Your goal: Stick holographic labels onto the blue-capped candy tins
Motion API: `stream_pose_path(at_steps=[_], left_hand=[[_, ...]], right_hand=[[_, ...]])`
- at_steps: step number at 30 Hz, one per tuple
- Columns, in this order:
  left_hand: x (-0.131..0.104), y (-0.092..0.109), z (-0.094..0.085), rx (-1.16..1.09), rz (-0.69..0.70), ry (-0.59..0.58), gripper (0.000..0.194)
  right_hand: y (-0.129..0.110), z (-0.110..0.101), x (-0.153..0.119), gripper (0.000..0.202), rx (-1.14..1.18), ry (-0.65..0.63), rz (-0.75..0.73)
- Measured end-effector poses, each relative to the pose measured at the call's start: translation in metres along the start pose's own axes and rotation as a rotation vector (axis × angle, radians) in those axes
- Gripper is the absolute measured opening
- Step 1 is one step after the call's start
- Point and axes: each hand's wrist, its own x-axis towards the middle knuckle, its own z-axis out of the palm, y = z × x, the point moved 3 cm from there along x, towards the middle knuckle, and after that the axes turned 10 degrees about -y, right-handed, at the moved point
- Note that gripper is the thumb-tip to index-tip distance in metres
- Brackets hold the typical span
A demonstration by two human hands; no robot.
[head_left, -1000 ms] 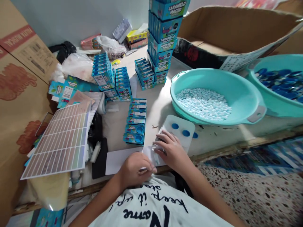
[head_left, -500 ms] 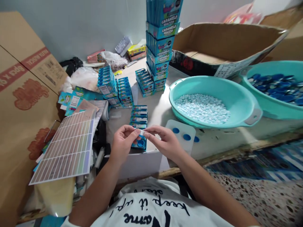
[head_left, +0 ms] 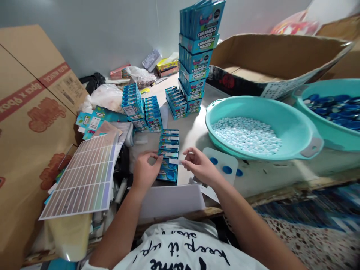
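A row of small blue candy packets (head_left: 168, 144) lies in front of me, several with a white strip across them. Between the thumb and index finger of my right hand (head_left: 200, 165) is one end of a white sticker strip (head_left: 174, 161), its other end reaching over a packet near the front of the row. My left hand (head_left: 146, 168) is at the row's left edge, thumb and index finger closed at the side of a packet; the exact contact is partly hidden. The frontmost packet shows a round blue disc (head_left: 170, 175).
Stacked blue candy boxes (head_left: 195, 71) stand behind the row. At right are a turquoise basin (head_left: 295, 123) of pale candies and another basin (head_left: 312, 127) holding blue discs. A sticker sheet (head_left: 81, 180) lies left beside a cardboard box (head_left: 33, 131). A translucent lid (head_left: 219, 157) holds blue discs.
Both hands were together at the white strip above the row. Now they are apart: the right has moved rightward with the strip, while the left rests at the row's left edge.
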Motion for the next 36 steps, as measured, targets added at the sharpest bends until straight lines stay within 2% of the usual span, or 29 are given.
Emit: stream_pose_path(at_steps=[5, 7, 10, 13, 17, 21, 24, 27, 32, 36], left_hand=[[-0.007, 0.003, -0.005, -0.047, 0.073, 0.006, 0.019], [-0.010, 0.008, -0.003, -0.076, 0.066, -0.059, 0.021], [-0.014, 0.016, 0.000, -0.123, 0.050, -0.183, 0.034], [-0.014, 0.018, 0.002, -0.180, 0.018, -0.257, 0.030], [-0.008, 0.011, 0.005, -0.153, -0.063, -0.236, 0.033], [0.003, 0.007, 0.011, -0.046, -0.010, -0.243, 0.025], [0.009, 0.007, 0.014, 0.064, 0.025, -0.197, 0.015], [0.011, 0.008, 0.015, 0.108, 0.026, -0.172, 0.013], [0.008, 0.002, 0.017, 0.090, -0.049, -0.189, 0.013], [0.006, -0.010, 0.022, 0.011, -0.099, -0.176, 0.010]], right_hand=[[-0.010, 0.001, -0.007, 0.031, 0.122, -0.035, -0.118], [-0.018, 0.004, -0.010, 0.031, 0.174, -0.061, -0.156], [-0.028, 0.010, -0.011, 0.033, 0.211, -0.119, -0.181], [-0.031, 0.013, -0.008, 0.032, 0.192, -0.130, -0.178], [-0.024, 0.012, -0.002, 0.026, 0.094, -0.084, -0.129], [-0.012, 0.011, 0.001, 0.020, 0.063, -0.074, -0.074], [-0.005, 0.011, 0.004, 0.017, 0.084, -0.058, -0.046], [-0.001, 0.012, 0.006, 0.015, 0.123, -0.077, -0.021], [0.005, 0.012, 0.007, 0.015, 0.176, -0.121, 0.030], [0.014, 0.012, 0.010, 0.024, 0.252, -0.124, 0.048]])
